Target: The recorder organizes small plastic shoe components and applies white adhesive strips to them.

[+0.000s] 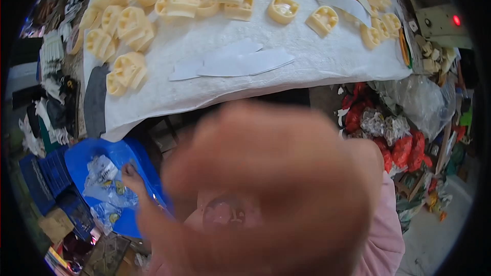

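My right hand point(276, 184) is raised very close to the camera, a large blur over the middle and lower picture; its fingers cannot be made out. My left hand point(130, 176) reaches down to the lower left, fingertips touching clear plastic bags point(105, 181) of small yellow pieces. The bags lie in a blue plastic bin point(84, 153). Whether the hand grips a bag is unclear. My pink sleeve point(391, 225) shows at the lower right.
Above, a table under a white cloth point(317, 56) carries several cream moulded plastic parts point(130, 69) and flat white cut strips point(245, 61). Red and clear bags point(404, 148) are heaped at the right. A box with a red light point(442, 20) stands top right. Blue crates point(43, 176) sit left.
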`<state>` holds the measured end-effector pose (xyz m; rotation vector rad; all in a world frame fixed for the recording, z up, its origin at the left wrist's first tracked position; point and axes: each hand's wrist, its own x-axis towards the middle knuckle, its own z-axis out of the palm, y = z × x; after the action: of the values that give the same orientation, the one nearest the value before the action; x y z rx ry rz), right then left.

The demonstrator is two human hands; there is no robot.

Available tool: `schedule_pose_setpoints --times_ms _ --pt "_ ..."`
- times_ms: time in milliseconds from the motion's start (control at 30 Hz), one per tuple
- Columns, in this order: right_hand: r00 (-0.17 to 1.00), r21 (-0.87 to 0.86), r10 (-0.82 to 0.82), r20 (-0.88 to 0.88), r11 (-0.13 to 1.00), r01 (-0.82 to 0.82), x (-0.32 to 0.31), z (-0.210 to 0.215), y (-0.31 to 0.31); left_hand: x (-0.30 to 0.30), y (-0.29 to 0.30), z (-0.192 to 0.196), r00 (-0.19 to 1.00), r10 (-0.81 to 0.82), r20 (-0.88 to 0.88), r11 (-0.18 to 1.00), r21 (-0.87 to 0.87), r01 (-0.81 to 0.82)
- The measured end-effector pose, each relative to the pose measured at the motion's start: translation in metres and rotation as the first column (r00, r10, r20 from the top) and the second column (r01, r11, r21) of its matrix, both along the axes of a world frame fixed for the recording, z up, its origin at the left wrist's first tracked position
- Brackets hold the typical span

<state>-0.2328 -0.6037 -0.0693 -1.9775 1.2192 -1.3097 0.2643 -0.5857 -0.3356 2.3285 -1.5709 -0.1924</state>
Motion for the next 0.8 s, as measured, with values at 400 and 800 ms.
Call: schedule_pose_setpoints --times_ms 400,800 --pt "0.804 0.103 -0.043 -0.594 0.986 0.129 -0.043 -0.114 -0.034 0.006 0.009 -0.043 0.992 -0.077 0.102 0.976 0.209 0.055" --pt "0.689 0.087 -0.026 -0.725 0.988 0.129 -0.039 -0.12 -0.044 -0.296 -0.086 0.137 0.505 -0.843 -0.185 0.491 -0.65 0.581"
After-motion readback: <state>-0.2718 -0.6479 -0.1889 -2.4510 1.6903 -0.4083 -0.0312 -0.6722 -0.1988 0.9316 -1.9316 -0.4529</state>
